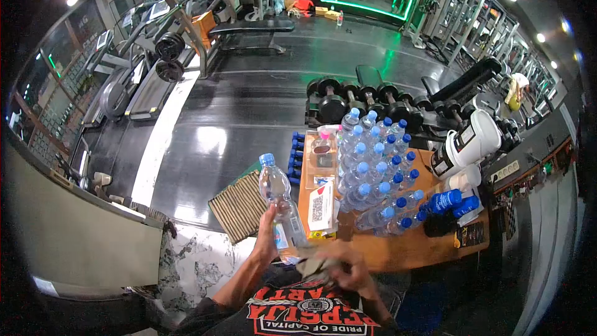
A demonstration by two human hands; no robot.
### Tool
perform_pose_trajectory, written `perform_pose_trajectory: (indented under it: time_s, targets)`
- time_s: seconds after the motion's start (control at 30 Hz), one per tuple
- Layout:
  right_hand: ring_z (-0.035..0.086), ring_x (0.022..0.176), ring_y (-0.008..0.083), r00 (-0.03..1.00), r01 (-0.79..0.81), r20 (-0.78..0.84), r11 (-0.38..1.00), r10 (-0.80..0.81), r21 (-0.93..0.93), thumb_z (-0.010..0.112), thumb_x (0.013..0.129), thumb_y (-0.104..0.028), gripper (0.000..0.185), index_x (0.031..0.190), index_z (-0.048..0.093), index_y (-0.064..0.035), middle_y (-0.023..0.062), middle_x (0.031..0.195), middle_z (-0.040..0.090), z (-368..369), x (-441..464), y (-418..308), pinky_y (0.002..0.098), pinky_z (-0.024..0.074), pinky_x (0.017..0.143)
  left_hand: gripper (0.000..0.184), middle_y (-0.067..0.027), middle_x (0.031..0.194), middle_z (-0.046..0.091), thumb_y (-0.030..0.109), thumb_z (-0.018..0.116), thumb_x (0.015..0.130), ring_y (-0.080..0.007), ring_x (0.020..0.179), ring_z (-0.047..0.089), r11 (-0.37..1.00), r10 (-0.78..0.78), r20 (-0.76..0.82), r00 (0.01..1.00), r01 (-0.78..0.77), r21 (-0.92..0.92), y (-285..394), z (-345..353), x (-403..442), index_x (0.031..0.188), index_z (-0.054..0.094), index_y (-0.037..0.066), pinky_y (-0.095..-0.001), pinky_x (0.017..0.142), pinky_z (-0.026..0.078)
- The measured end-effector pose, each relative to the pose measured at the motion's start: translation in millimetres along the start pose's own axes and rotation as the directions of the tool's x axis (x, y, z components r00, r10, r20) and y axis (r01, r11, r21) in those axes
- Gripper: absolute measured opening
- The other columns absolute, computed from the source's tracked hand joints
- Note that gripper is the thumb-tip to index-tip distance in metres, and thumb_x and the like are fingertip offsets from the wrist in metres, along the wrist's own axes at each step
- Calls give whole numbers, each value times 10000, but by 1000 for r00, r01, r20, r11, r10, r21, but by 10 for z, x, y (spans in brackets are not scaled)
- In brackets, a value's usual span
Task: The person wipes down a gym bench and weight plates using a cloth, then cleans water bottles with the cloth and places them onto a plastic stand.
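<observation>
My left hand (266,239) is wrapped round a clear plastic bottle (275,182) with a light blue cap, held upright and slightly tilted in front of my chest. Close to the bottle's base, my right hand (351,269) grips a greyish-beige cloth (314,266); both are somewhat blurred. I cannot tell whether the cloth touches the bottle. Several similar capped bottles (378,174) stand in rows on the wooden table (398,255) to the right. A white card with a QR code (321,208) stands on the table's left side, near the held bottle.
Blue spray cans (443,201) and stacked white buckets (476,134) are at the table's right. A striped mat (237,206) lies on the floor to the left. Behind the table sits a dumbbell rack (333,107). A counter (93,236) borders the left, with treadmills (152,96) beyond.
</observation>
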State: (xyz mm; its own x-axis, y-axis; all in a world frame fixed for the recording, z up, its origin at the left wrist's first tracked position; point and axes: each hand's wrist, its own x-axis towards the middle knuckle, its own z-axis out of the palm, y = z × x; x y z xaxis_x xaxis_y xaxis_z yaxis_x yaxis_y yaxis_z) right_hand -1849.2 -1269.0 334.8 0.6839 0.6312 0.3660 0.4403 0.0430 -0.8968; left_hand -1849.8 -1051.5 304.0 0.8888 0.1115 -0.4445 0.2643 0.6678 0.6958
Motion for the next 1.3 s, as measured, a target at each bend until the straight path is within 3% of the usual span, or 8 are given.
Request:
perform_pose_trajectory:
  time_s: [0.17, 0.37, 0.57, 0.67, 0.73, 0.83, 1.17, 1.3]
  targets:
    - [562, 1036, 323, 903, -158, -421, 976, 82, -151, 634, 824, -175, 287, 1097, 624, -89, 139, 1136, 596, 23, 472, 45, 412, 431, 903, 602, -103, 1159, 548, 547, 442, 901, -250, 1025, 564, 998, -25, 142, 990, 34, -58, -18, 196, -80, 1302, 422, 99, -442, 880, 480]
    - [506, 1115, 336, 964, -7, -232, 863, -128, -505, 663, 804, -209, 341, 1133, 618, -129, 118, 1267, 515, 393, 428, 15, 424, 389, 950, 717, -115, 1137, 570, 662, 298, 883, -250, 966, 590, 986, -139, 111, 984, 148, -81, 86, 208, -94, 1262, 475, 80, -419, 838, 506]
    - [556, 1041, 316, 997, 58, 67, 970, -44, -238, 661, 783, -89, 325, 1106, 624, -95, 141, 1118, 599, 131, 18, -119, 399, 414, 925, 866, -158, 1090, 568, 765, 376, 790, -302, 1011, 579, 992, -42, 69, 997, 34, 121, 147, -38, 80, 1298, 415, 65, -463, 826, 502]
    - [530, 1110, 320, 935, -282, -128, 912, 331, 298, 661, 769, -90, 349, 1114, 612, -87, 126, 1208, 564, 43, -87, 28, 411, 392, 954, 682, -145, 1082, 580, 628, 394, 864, -283, 978, 593, 999, -41, 106, 994, 39, 12, 118, 29, 64, 1259, 441, 74, -454, 814, 507]
    - [527, 1122, 323, 865, -310, -439, 947, 244, -85, 651, 775, -91, 336, 1108, 607, -68, 135, 1196, 570, -4, 188, -62, 414, 380, 968, 562, -122, 1090, 585, 516, 386, 909, -263, 965, 599, 991, -70, 143, 987, 85, -103, 84, 99, 8, 1266, 441, 86, -436, 835, 505]
    - [510, 1125, 348, 917, -141, -397, 894, -44, -425, 643, 788, -95, 337, 1123, 602, -90, 132, 1199, 557, 102, 575, -140, 428, 376, 971, 585, -132, 1126, 574, 538, 362, 909, -266, 1009, 582, 991, -112, 217, 970, 124, -44, 38, 194, -74, 1286, 440, 98, -429, 860, 492]
    - [499, 1107, 345, 984, 123, 164, 945, -75, -304, 700, 685, -94, 492, 1159, 605, -184, 113, 1248, 524, 232, 70, -142, 440, 399, 962, 612, -185, 1111, 576, 515, 450, 868, -284, 985, 595, 996, -83, 99, 992, 84, -1, 234, 80, -44, 1252, 469, 39, -424, 842, 502]
    - [506, 1094, 324, 967, 226, -4, 863, -255, -453, 714, 679, -124, 484, 1146, 615, -201, 104, 1259, 528, 161, 143, -220, 421, 404, 955, 612, -132, 1114, 580, 561, 405, 871, -247, 906, 613, 999, -7, 200, 980, -2, 44, 201, 95, 45, 1231, 470, 71, -395, 745, 536]
